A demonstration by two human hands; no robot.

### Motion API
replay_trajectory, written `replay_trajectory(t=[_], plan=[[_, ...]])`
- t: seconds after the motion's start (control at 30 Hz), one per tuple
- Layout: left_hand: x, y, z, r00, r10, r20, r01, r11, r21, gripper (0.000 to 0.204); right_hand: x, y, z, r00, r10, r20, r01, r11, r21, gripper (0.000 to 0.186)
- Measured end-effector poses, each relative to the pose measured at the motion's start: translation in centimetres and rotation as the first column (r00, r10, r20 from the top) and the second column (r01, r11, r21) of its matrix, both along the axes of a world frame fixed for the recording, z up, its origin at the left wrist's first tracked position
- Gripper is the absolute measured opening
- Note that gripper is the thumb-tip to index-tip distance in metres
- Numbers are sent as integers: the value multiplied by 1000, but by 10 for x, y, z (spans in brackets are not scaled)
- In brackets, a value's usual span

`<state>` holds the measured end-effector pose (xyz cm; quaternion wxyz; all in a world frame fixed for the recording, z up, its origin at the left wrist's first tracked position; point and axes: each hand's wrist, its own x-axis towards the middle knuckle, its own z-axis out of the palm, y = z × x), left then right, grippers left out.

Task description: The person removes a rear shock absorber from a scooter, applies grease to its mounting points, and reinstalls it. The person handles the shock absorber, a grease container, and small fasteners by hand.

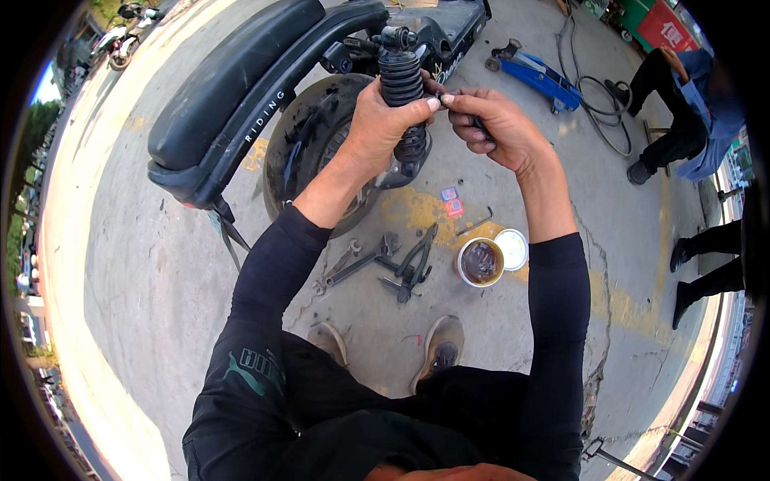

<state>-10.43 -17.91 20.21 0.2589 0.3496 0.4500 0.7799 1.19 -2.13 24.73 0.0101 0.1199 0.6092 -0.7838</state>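
Observation:
My left hand (pixel 383 122) grips a black coil shock absorber (pixel 401 88) standing upright beside the rear wheel (pixel 309 148) of a black scooter (pixel 241 80). The fingers of my right hand (pixel 493 128) are closed around a small dark tool or part, its tip meeting my left thumb at the shock's side. What exactly the right hand holds is too small to tell. Both forearms wear black sleeves.
On the concrete lie wrenches (pixel 357 263), pliers (pixel 413 268), a hex key (pixel 476 223), an open grease tin (pixel 480 262) with its lid (pixel 512 248). A blue floor jack (pixel 539 76) and hose (pixel 597 100) sit behind. Other people sit and stand at right (pixel 682 112).

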Motion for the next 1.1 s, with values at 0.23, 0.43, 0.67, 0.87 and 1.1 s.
replay_trajectory(t=[0.23, 0.43, 0.67, 0.87, 1.1], plan=[[-4, -1, -4, 999, -43, 26, 43, 999, 14, 38, 2, -1, 6, 1000, -6, 14, 5, 1000, 12, 22], [-4, 0, -5, 996, -77, 39, 75, 996, 47, 37, 0, 9, 5, 905, -396, -155, 398, 917, -24, 24], [0, 4, -7, 984, -95, 151, 86, 994, 63, 39, -12, -12, -10, 781, -480, -399, 443, 877, -187, 19], [9, 6, 1, 959, -142, 247, 124, 988, 88, 39, -21, -32, -5, 709, -476, -520, 577, 816, 40, 18], [5, 5, -1, 937, -153, 314, 126, 986, 106, 39, -21, -38, -6, 644, -446, -621, 647, 751, 132, 17]])
